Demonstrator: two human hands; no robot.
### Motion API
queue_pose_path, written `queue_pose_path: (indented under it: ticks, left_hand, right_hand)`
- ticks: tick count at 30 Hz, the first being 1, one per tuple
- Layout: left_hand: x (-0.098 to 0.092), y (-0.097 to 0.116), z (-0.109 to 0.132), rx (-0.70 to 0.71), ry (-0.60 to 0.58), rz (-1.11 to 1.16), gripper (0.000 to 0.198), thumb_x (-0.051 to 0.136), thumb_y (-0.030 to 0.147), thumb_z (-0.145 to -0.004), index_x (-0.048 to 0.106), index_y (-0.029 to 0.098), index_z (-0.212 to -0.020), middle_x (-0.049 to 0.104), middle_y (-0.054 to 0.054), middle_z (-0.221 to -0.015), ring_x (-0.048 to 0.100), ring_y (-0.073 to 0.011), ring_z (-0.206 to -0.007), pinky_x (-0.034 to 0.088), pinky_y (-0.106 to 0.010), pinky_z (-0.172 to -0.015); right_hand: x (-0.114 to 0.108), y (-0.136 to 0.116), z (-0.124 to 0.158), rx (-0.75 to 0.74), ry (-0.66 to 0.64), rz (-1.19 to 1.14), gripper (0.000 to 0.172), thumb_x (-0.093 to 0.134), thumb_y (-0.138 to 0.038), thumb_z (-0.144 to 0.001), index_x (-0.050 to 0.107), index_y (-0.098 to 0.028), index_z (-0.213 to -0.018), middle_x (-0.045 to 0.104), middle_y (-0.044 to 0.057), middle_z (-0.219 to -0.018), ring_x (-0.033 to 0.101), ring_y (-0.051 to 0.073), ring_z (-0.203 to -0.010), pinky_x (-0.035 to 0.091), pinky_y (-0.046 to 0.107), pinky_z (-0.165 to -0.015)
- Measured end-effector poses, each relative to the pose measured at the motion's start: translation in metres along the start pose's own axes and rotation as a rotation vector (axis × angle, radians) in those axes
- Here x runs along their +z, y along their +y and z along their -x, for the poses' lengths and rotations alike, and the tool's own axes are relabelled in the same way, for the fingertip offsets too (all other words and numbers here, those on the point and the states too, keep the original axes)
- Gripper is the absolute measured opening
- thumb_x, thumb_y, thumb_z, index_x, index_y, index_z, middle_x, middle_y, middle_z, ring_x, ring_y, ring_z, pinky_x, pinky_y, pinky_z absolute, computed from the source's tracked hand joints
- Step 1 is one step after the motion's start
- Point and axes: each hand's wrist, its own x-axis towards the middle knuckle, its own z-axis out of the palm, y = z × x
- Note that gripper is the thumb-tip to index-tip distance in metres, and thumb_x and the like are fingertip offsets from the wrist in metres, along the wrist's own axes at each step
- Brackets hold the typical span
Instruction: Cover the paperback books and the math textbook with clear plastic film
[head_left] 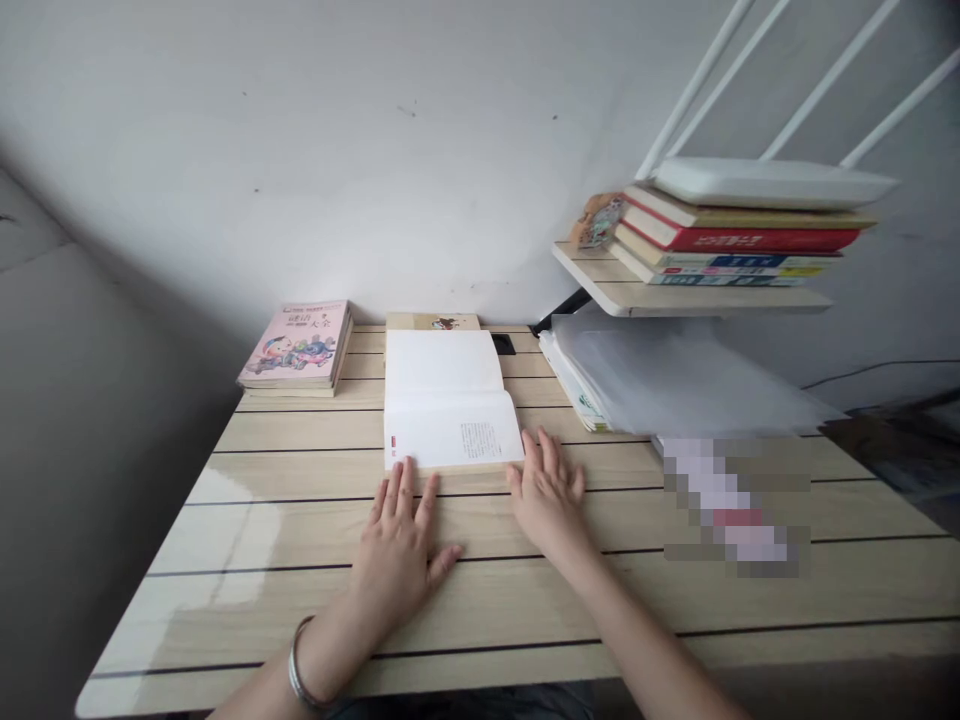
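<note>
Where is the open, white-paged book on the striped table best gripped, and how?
Probably grip the open, white-paged book at both ends of its crease, one hand from each side, thumbs on top. It lies face up with the crease running crosswise, so that hold should support both halves. The left hand and right hand are at its near edge.

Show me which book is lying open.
The open book lies before the left hand and right hand, its white pages showing; the pink-covered book at far left and the stacked books on the shelf are closed.
</note>
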Motion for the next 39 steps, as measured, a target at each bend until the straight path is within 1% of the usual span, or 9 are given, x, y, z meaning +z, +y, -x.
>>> queue_pose_path:
  ticks: [6, 12, 19, 22, 26, 30, 34, 37, 39]
  left_hand:
    - [-0.005, -0.007, 0.001, 0.016, -0.032, -0.011, 0.079, 0.037, 0.063, -0.085, 0.026, 0.014, -0.146, 0.025, -0.018, -0.151, 0.027, -0.0313, -0.138, 0.03, -0.044, -0.107]
    - [-0.01, -0.035, 0.016, 0.006, -0.05, -0.057, 0.083, 0.035, 0.06, -0.087, 0.011, 0.01, -0.148, 0.029, -0.016, -0.149, 0.03, -0.0287, -0.137, 0.029, -0.046, -0.107]
    - [-0.018, -0.047, 0.013, -0.041, -0.203, 0.055, 0.066, 0.045, 0.047, -0.087, 0.034, 0.013, -0.142, 0.032, -0.013, -0.148, 0.028, -0.0339, -0.137, 0.028, -0.056, -0.106]
    - [-0.024, -0.055, 0.003, -0.098, -0.24, 0.247, 0.049, 0.045, 0.036, -0.087, 0.049, 0.017, -0.132, 0.039, -0.012, -0.145, 0.032, -0.0328, -0.135, 0.03, -0.056, -0.105]
    - [-0.026, -0.072, -0.013, -0.289, -0.101, 0.615, 0.034, 0.044, 0.021, -0.082, 0.058, 0.017, -0.113, 0.057, -0.014, -0.128, 0.053, -0.025, -0.119, 0.041, -0.045, -0.099]
    - [-0.021, -0.083, -0.037, -0.664, -0.003, 1.025, 0.03, 0.05, 0.014, -0.072, 0.05, 0.018, -0.102, 0.067, -0.012, -0.107, 0.062, -0.022, -0.101, 0.048, -0.041, -0.089]
    - [-0.027, -0.081, -0.062, -0.94, -0.044, 1.389, 0.035, 0.058, 0.009, -0.066, 0.046, 0.018, -0.097, 0.07, -0.006, -0.082, 0.067, -0.0176, -0.074, 0.052, -0.033, -0.072]
    - [-0.038, -0.08, -0.077, -0.995, -0.051, 1.572, 0.032, 0.064, 0.015, -0.067, 0.048, 0.016, -0.094, 0.065, -0.001, -0.064, 0.062, -0.0146, -0.056, 0.049, -0.027, -0.057]
    - [-0.045, -0.081, -0.088, -0.964, -0.015, 1.657, 0.027, 0.063, 0.024, -0.072, 0.049, 0.017, -0.093, 0.065, -0.001, -0.063, 0.063, -0.0144, -0.056, 0.047, -0.025, -0.055]
  right_hand:
    - [-0.003, 0.001, -0.002, 0.076, -0.018, 0.007, 0.049, 0.024, -0.031, -0.093, 0.036, -0.017, -0.138, 0.026, 0.013, -0.15, 0.029, 0.025, -0.136, 0.02, 0.057, -0.107]
    - [-0.003, 0.003, -0.002, 0.073, -0.016, -0.034, 0.047, 0.024, -0.028, -0.092, 0.038, -0.021, -0.137, 0.033, 0.01, -0.148, 0.032, 0.022, -0.134, 0.019, 0.057, -0.107]
    - [0.0, 0.006, -0.006, 0.071, -0.01, -0.12, 0.044, 0.03, -0.029, -0.09, 0.044, -0.023, -0.132, 0.036, 0.008, -0.146, 0.034, 0.025, -0.133, 0.02, 0.06, -0.105]
    - [0.002, 0.012, -0.011, 0.043, 0.031, -0.218, 0.044, 0.04, -0.031, -0.086, 0.048, -0.024, -0.128, 0.044, 0.009, -0.141, 0.038, 0.029, -0.129, 0.024, 0.059, -0.103]
    - [0.003, 0.029, -0.022, -0.043, 0.066, -0.566, 0.044, 0.04, -0.035, -0.084, 0.051, -0.023, -0.125, 0.059, 0.011, -0.121, 0.051, 0.027, -0.115, 0.037, 0.049, -0.098]
    - [-0.005, 0.041, -0.037, -0.034, -0.118, -0.863, 0.048, 0.041, -0.029, -0.081, 0.047, -0.024, -0.128, 0.064, 0.008, -0.112, 0.059, 0.02, -0.099, 0.045, 0.038, -0.087]
    - [-0.022, 0.036, -0.05, 0.098, -0.294, -1.01, 0.047, 0.049, -0.031, -0.078, 0.053, -0.023, -0.123, 0.068, 0.004, -0.094, 0.061, 0.019, -0.083, 0.048, 0.033, -0.076]
    - [-0.034, 0.028, -0.058, 0.142, -0.356, -1.232, 0.04, 0.055, -0.036, -0.078, 0.058, -0.023, -0.116, 0.068, 0.002, -0.089, 0.061, 0.018, -0.081, 0.047, 0.03, -0.069]
    - [-0.039, 0.024, -0.066, 0.131, -0.357, -1.422, 0.036, 0.056, -0.04, -0.078, 0.061, -0.024, -0.109, 0.069, 0.004, -0.097, 0.061, 0.018, -0.085, 0.047, 0.028, -0.067]
